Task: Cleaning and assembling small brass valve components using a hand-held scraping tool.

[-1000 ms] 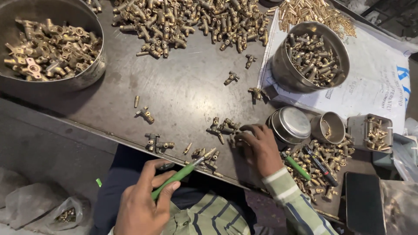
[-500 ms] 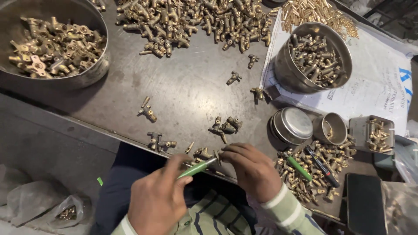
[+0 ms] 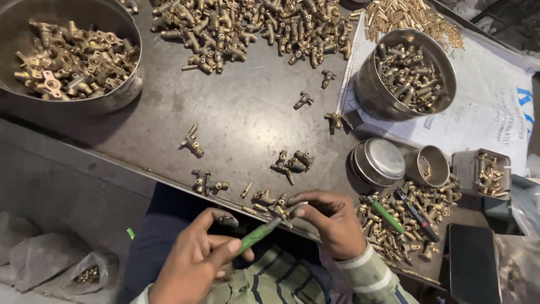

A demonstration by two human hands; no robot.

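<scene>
Brass fitting (image 3: 284,212) pinched in right hand (image 3: 332,222) at the table edge (image 3: 140,171). Left hand (image 3: 194,262) closed around green-handled screwdriver (image 3: 256,235), tip meeting the fitting. Bare tabletop lies beyond the hands; loose fittings (image 3: 292,162) just ahead.

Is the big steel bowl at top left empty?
No, the large round steel bowl at the top left holds a heap of brass fittings.

Left hand (image 3: 194,264) holds green screwdriver (image 3: 256,234) against brass fitting (image 3: 293,209) pinched by right hand (image 3: 332,222).
</scene>
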